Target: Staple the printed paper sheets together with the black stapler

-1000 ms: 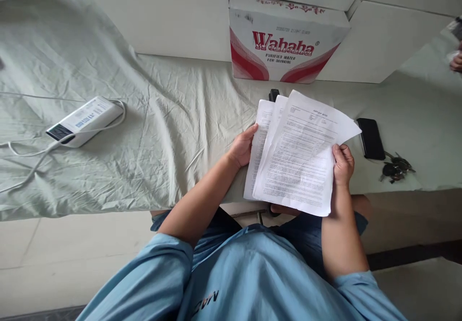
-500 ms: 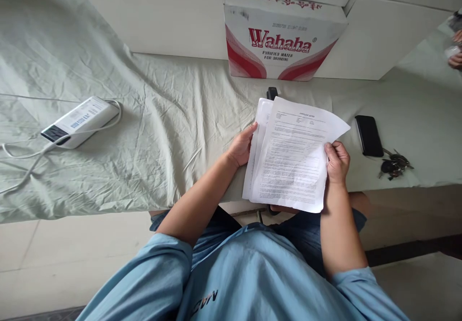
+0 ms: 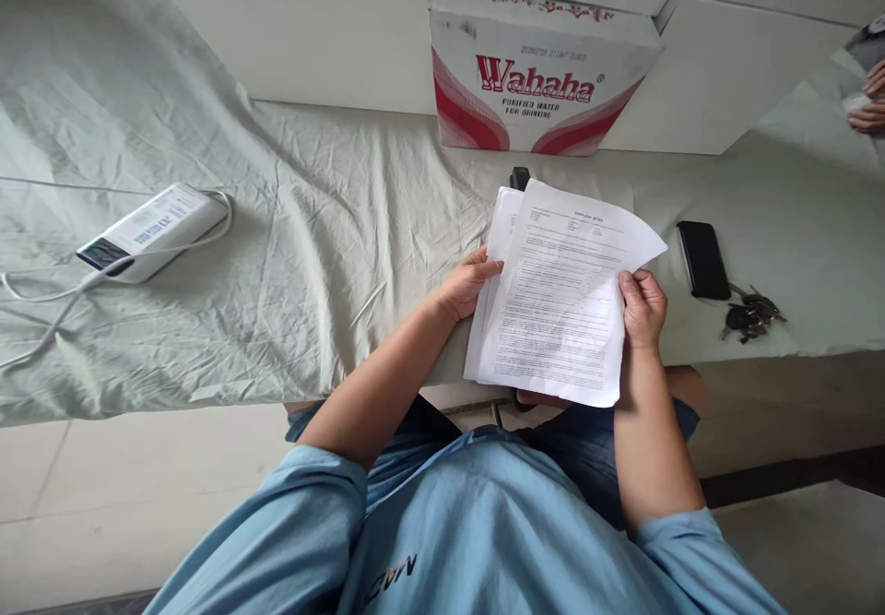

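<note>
Printed sheets of paper [image 3: 553, 301] are held in front of me, over the near edge of the cloth-covered table. My left hand [image 3: 468, 285] grips the left edge of the sheets behind, its thumb lying on top and its other fingers mostly hidden beneath. With its thumb on the front, my right hand [image 3: 643, 306] pinches the right edge of the top sheet. That sheet's upper right corner curls, and it sits a little to the right of those behind. Just past the top of the papers, a small black object [image 3: 519, 177] is partly covered.
A white Wahaha carton [image 3: 539, 71] stands against the white panels at the back. On the right lie a black phone [image 3: 703, 260] and a bunch of keys [image 3: 752, 313]. A white device with cables [image 3: 156, 230] rests at left. Another person's hands [image 3: 872, 103] show at the far right.
My left hand has slid slightly down the left edge, and its thumb now reaches farther over the paper. The top sheet has shifted slightly upward; my right hand keeps its grip.
</note>
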`<action>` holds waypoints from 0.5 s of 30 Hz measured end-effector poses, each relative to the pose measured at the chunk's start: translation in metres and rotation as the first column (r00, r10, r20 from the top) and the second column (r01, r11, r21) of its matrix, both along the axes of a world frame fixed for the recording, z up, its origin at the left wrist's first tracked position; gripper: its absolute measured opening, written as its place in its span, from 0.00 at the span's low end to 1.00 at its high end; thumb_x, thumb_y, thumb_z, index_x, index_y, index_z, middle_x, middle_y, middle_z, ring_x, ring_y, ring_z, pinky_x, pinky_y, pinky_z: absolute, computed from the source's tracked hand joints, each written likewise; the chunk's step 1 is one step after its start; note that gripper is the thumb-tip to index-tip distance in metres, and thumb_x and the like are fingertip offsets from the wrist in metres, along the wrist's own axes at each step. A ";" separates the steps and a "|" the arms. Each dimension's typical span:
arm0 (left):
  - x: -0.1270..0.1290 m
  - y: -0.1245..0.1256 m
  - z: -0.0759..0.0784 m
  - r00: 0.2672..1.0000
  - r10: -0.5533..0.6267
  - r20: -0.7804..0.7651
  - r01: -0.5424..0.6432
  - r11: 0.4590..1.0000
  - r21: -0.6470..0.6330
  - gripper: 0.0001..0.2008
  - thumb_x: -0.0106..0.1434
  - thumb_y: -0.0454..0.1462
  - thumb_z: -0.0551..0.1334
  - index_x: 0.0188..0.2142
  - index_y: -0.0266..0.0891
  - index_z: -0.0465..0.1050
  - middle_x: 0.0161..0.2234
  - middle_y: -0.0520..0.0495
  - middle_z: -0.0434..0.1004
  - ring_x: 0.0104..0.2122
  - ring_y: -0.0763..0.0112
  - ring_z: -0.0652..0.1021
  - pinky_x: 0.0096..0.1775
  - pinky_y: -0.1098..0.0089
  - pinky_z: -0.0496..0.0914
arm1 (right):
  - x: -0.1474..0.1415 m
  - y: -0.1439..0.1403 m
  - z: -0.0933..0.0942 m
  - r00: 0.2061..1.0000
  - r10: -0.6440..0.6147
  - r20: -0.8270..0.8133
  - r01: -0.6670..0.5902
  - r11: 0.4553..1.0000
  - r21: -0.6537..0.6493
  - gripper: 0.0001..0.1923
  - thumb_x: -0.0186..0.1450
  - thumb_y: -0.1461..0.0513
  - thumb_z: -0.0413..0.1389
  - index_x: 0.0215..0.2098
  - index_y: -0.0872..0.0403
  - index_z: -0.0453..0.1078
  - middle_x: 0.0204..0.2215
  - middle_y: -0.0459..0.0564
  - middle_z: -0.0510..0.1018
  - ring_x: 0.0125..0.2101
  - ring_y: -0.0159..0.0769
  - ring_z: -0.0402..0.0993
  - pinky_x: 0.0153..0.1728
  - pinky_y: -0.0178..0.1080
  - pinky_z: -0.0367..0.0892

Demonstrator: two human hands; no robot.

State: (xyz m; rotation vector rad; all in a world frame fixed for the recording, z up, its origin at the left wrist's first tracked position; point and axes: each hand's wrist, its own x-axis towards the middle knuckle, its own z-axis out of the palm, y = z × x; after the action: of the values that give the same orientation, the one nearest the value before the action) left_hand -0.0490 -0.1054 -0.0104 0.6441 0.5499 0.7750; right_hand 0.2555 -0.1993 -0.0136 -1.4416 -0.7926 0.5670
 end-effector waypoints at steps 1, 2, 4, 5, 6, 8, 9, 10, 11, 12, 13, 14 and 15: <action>0.000 0.000 0.000 1.000 0.004 0.002 -0.004 1.000 0.003 0.31 0.51 0.43 0.84 0.52 0.39 0.84 0.44 0.40 0.93 0.53 0.38 0.91 0.59 0.45 0.84 | 0.001 0.000 -0.001 1.000 -0.002 -0.006 0.002 1.000 0.004 0.35 0.51 0.33 0.79 0.31 0.49 0.74 0.30 0.42 0.79 0.33 0.34 0.74 0.38 0.38 0.74; 0.000 -0.001 0.000 1.000 0.008 -0.002 -0.008 1.000 0.005 0.31 0.51 0.44 0.85 0.53 0.40 0.84 0.45 0.40 0.93 0.53 0.39 0.91 0.58 0.46 0.84 | 0.002 0.000 -0.001 1.000 -0.005 -0.013 0.005 1.000 0.004 0.35 0.51 0.33 0.79 0.31 0.49 0.74 0.30 0.42 0.79 0.33 0.33 0.74 0.38 0.38 0.74; 0.001 -0.002 0.000 0.999 0.019 -0.027 -0.019 1.000 0.009 0.32 0.50 0.45 0.85 0.53 0.40 0.84 0.45 0.41 0.93 0.50 0.41 0.91 0.56 0.48 0.85 | 0.002 0.000 -0.001 1.000 -0.011 -0.021 0.011 1.000 0.001 0.35 0.50 0.33 0.79 0.31 0.49 0.75 0.30 0.42 0.80 0.33 0.33 0.74 0.38 0.37 0.73; 0.001 -0.002 0.000 0.999 0.026 -0.043 -0.025 1.000 0.010 0.32 0.50 0.45 0.86 0.53 0.40 0.84 0.45 0.41 0.93 0.49 0.42 0.92 0.55 0.48 0.85 | 0.001 -0.001 0.000 1.000 -0.013 -0.021 0.013 1.000 0.001 0.35 0.50 0.33 0.80 0.31 0.49 0.75 0.30 0.42 0.80 0.33 0.33 0.73 0.38 0.37 0.73; 0.001 -0.003 0.000 0.998 0.030 -0.057 -0.030 1.000 0.010 0.32 0.49 0.45 0.86 0.52 0.40 0.84 0.45 0.41 0.93 0.48 0.43 0.92 0.54 0.49 0.86 | -0.001 -0.001 0.001 1.000 -0.012 -0.022 0.012 1.000 0.003 0.35 0.50 0.33 0.80 0.31 0.50 0.75 0.30 0.42 0.80 0.33 0.33 0.73 0.38 0.37 0.73; 0.001 -0.003 0.000 0.997 0.036 -0.068 -0.036 0.999 0.011 0.32 0.50 0.45 0.87 0.51 0.40 0.84 0.45 0.41 0.93 0.46 0.44 0.92 0.53 0.49 0.86 | -0.005 -0.002 0.003 0.999 -0.001 -0.036 0.002 1.000 0.009 0.35 0.50 0.34 0.80 0.31 0.50 0.75 0.29 0.42 0.79 0.32 0.32 0.72 0.37 0.37 0.72; 0.001 -0.003 0.000 0.997 0.039 -0.065 -0.038 0.999 0.013 0.31 0.50 0.46 0.87 0.51 0.40 0.84 0.45 0.41 0.93 0.45 0.45 0.92 0.53 0.48 0.86 | -0.007 -0.002 0.004 0.999 0.008 -0.051 -0.008 1.000 0.011 0.34 0.51 0.35 0.80 0.31 0.50 0.75 0.29 0.41 0.79 0.32 0.32 0.72 0.37 0.37 0.72; 0.001 -0.003 0.001 0.997 0.041 -0.058 -0.040 0.999 0.015 0.31 0.51 0.47 0.87 0.51 0.40 0.83 0.44 0.41 0.93 0.45 0.45 0.92 0.54 0.48 0.85 | -0.009 -0.002 0.004 0.998 0.016 -0.067 -0.016 1.000 0.011 0.34 0.51 0.35 0.81 0.32 0.50 0.75 0.29 0.41 0.78 0.32 0.32 0.71 0.36 0.36 0.71; 0.001 -0.003 0.001 0.998 0.045 -0.050 -0.045 0.999 0.016 0.31 0.52 0.48 0.87 0.51 0.40 0.83 0.45 0.41 0.93 0.45 0.45 0.92 0.55 0.47 0.85 | -0.010 -0.002 0.004 0.997 0.021 -0.080 -0.020 1.000 0.010 0.34 0.51 0.36 0.81 0.32 0.50 0.75 0.29 0.41 0.78 0.31 0.31 0.71 0.35 0.36 0.71; 0.001 -0.003 0.002 0.998 0.050 -0.043 -0.049 0.999 0.019 0.31 0.53 0.48 0.87 0.51 0.39 0.83 0.45 0.40 0.93 0.46 0.45 0.92 0.55 0.47 0.85 | -0.010 -0.002 0.004 0.996 0.023 -0.085 -0.023 1.000 0.008 0.34 0.51 0.36 0.81 0.32 0.50 0.75 0.28 0.40 0.77 0.31 0.31 0.70 0.35 0.36 0.70; 0.001 -0.003 0.002 0.998 0.054 -0.038 -0.053 0.998 0.021 0.30 0.53 0.48 0.87 0.50 0.39 0.83 0.45 0.40 0.93 0.47 0.45 0.92 0.57 0.46 0.84 | -0.010 -0.002 0.002 0.997 0.025 -0.080 -0.024 1.000 0.006 0.33 0.52 0.36 0.81 0.32 0.50 0.75 0.28 0.40 0.76 0.30 0.31 0.70 0.34 0.36 0.70; 0.000 -0.004 0.003 0.998 0.055 -0.036 -0.054 0.998 0.024 0.30 0.53 0.48 0.87 0.50 0.39 0.83 0.45 0.39 0.93 0.48 0.45 0.92 0.58 0.46 0.84 | -0.009 -0.002 0.001 0.998 0.029 -0.054 -0.029 1.000 0.003 0.33 0.54 0.36 0.80 0.33 0.50 0.75 0.28 0.40 0.76 0.30 0.31 0.70 0.34 0.36 0.71; 0.000 -0.004 0.004 0.998 0.053 -0.034 -0.052 0.998 0.026 0.30 0.53 0.48 0.87 0.49 0.38 0.84 0.46 0.39 0.93 0.48 0.44 0.92 0.59 0.45 0.83 | -0.007 -0.003 -0.001 0.999 0.037 -0.018 -0.037 0.999 0.001 0.32 0.56 0.35 0.79 0.34 0.49 0.76 0.28 0.40 0.76 0.30 0.32 0.71 0.33 0.37 0.71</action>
State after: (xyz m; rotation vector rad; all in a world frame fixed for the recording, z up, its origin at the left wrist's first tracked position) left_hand -0.0489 -0.1091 -0.0066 0.6694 0.5919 0.8219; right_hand 0.2482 -0.2021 -0.0148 -1.4222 -0.8057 0.6072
